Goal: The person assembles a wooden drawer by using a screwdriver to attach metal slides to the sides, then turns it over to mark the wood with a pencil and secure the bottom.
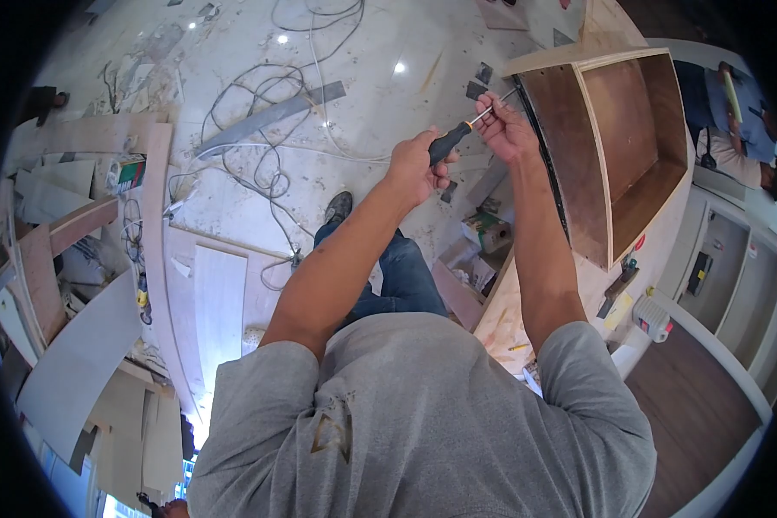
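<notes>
My left hand (pixel 416 166) is wrapped round the dark handle of a screwdriver (pixel 451 142). Its thin metal shaft slants up and right towards the front edge of a wooden cabinet box (pixel 570 155). The fingers of my right hand (pixel 505 129) are closed about the shaft near its tip, close to the box's upper corner. Whether a screw sits at the tip is too small to tell. A black strip (pixel 540 142) runs down the box edge beside my right hand and forearm.
The box rests on a wooden worktop (pixel 591 281), with a hand tool (pixel 618 289) and a white bottle (pixel 652 319) nearby. Cables (pixel 272 186) tangle over the dusty floor. Board offcuts (pixel 82 363) are piled at left. Another person (pixel 742 121) is at far right.
</notes>
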Available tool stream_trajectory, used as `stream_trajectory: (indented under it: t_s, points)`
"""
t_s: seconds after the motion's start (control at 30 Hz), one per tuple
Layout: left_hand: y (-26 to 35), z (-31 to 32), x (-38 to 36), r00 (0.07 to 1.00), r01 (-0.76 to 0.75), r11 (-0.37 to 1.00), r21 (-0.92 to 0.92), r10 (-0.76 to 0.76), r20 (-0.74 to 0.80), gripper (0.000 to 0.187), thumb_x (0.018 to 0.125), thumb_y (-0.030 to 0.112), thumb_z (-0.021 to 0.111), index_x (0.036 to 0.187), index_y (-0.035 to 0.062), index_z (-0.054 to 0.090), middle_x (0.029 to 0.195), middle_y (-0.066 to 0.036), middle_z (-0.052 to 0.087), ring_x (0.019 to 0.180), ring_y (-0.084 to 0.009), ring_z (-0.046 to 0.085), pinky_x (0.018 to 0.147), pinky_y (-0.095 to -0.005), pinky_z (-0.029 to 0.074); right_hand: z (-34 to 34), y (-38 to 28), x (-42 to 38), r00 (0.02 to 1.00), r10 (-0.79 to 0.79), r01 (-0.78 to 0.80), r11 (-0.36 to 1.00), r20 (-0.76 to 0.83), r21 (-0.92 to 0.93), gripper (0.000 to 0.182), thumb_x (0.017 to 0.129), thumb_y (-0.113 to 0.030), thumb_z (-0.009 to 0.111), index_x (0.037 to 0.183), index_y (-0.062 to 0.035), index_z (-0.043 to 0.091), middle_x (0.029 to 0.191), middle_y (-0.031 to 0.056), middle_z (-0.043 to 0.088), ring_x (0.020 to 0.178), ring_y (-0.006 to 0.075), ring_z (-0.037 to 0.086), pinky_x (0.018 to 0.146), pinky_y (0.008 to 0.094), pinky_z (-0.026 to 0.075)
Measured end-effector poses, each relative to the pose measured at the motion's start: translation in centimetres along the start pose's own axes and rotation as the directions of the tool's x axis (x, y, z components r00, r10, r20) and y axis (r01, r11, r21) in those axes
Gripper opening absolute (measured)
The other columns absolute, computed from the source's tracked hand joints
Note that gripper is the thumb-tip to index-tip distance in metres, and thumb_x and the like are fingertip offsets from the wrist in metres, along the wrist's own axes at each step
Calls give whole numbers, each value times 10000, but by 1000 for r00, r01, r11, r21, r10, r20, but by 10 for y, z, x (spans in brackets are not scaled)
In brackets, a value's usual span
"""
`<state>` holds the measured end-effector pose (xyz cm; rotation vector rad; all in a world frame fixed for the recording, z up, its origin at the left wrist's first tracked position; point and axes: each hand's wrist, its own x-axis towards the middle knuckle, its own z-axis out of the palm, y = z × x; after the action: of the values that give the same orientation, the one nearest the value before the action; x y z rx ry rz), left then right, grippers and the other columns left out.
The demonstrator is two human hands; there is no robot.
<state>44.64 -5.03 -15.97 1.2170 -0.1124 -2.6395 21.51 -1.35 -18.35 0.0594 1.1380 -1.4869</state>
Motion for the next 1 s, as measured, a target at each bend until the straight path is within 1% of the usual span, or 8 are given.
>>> stream_trajectory:
  t_s: [0.13,0.3,0.4,0.5,0.6,0.7,0.8,1.0]
  points:
    - [-2,3,-7,958,-271,948,165,283,-55,298,940,289,608,1062,19,581,834,-107,633,596,-153,558,517,-317,488,2,0,7,985,-35,5,984,-166,-178,148,928,-168,658,1017,-60,610,970,83,667,870,212,647,773,360,522]
    - [-16,-10,-9,788,-543,675,499,615,26,406,889,279,685,1153,-4,565,847,-93,640,557,-136,589,477,-306,504,-1,6,29,953,-47,-31,967,-300,-252,205,854,-244,762,904,-89,636,953,83,665,801,178,622,708,330,501]
    - [-9,-10,-13,945,-302,939,166,318,-77,390,891,279,680,1143,1,574,881,-111,642,540,-140,599,483,-304,514,13,6,18,963,-72,31,987,-261,-160,169,899,-217,712,889,-64,641,908,75,675,768,177,636,675,310,510]
    - [3,-8,-20,993,-108,994,32,109,-50,333,930,303,637,1083,13,579,849,-104,640,516,-152,577,493,-325,502,38,-3,-6,991,-40,35,998,-131,-43,159,915,-209,690,925,-57,643,945,93,681,833,189,654,713,337,530]
    - [4,-8,-16,985,-155,987,50,158,-63,332,917,274,657,1108,10,593,850,-91,636,527,-144,574,498,-316,499,20,-4,3,982,-34,9,991,-187,-132,177,930,-190,661,1000,-31,628,998,113,686,938,224,671,820,374,533]
    - [-4,-5,-9,891,-416,877,240,446,-83,362,891,238,690,1154,4,603,849,-74,631,539,-130,568,509,-286,492,2,-5,24,977,31,-82,968,-210,-237,238,940,-193,645,1088,-25,564,1099,120,648,985,237,641,875,389,497]
    - [-6,-5,-6,838,-496,802,332,542,-58,390,847,199,721,1165,-5,624,840,-42,622,534,-106,564,484,-245,471,7,0,28,949,-91,74,995,-303,-65,284,958,-225,609,1146,-32,516,1154,111,627,1029,241,624,913,430,462]
    - [-6,-3,-7,901,-387,879,280,425,-89,368,850,199,715,1137,-15,631,830,-39,636,543,-97,574,485,-236,467,16,-16,40,951,-65,227,811,-302,539,276,1016,-311,467,1115,-57,512,1164,107,616,1090,262,598,969,475,391]
